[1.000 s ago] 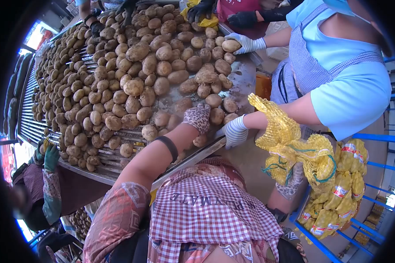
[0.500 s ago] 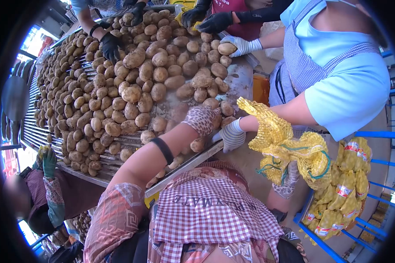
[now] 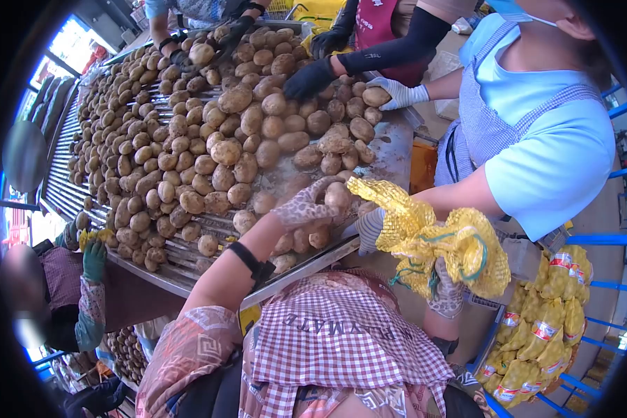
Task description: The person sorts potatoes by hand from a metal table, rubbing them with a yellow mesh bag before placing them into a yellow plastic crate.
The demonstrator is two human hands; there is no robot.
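My left hand (image 3: 305,206), in a leopard-print glove, curls its fingers around a potato (image 3: 338,196) near the metal edge of the sorting table. Several more potatoes (image 3: 301,240) lie just below its wrist. To the right, my right hand (image 3: 446,291), gloved in the same print, grips a yellow mesh bag (image 3: 425,233) with green drawstring. The bag hangs bunched, partly hiding my fingers, and its upper end reaches close to the held potato.
A wide heap of potatoes (image 3: 167,150) covers the slatted table (image 3: 70,150). On the right, a co-worker's striped gloves (image 3: 397,94) are near the table's end. Other co-workers' dark gloves (image 3: 310,81) reach over the heap. Filled yellow bags (image 3: 540,327) stand at lower right.
My left hand now shows a potato in its grasp, lifted slightly. The mesh bag has come left, towards that potato. A co-worker's dark glove has reached down onto the heap.
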